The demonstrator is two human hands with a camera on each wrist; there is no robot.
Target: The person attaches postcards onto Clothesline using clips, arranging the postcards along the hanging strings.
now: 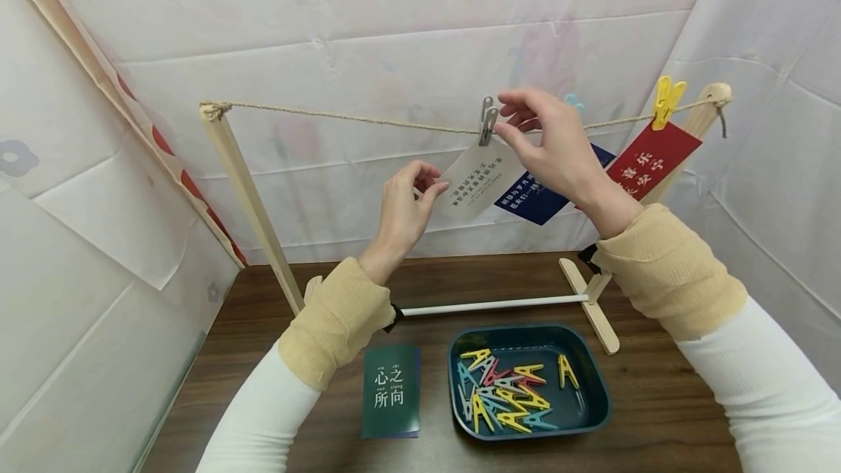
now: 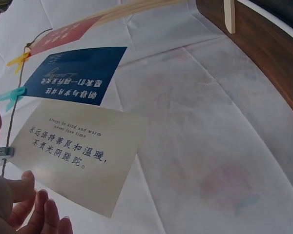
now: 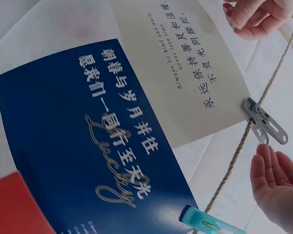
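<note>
Grey peg point(image 1: 487, 121) clips the cream card point(image 1: 474, 182) to the rope point(image 1: 342, 118), near its middle. My right hand point(image 1: 548, 144) is right beside the peg with fingers loose, holding nothing. My left hand point(image 1: 402, 209) pinches the card's low corner. If I tug that corner, I think the card could slip out or knock the blue card point(image 1: 534, 199).

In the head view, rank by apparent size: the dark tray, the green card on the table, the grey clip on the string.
Largest to smallest:
1. dark tray
2. green card
3. grey clip, far smaller, though it hangs farther from the camera.
</note>
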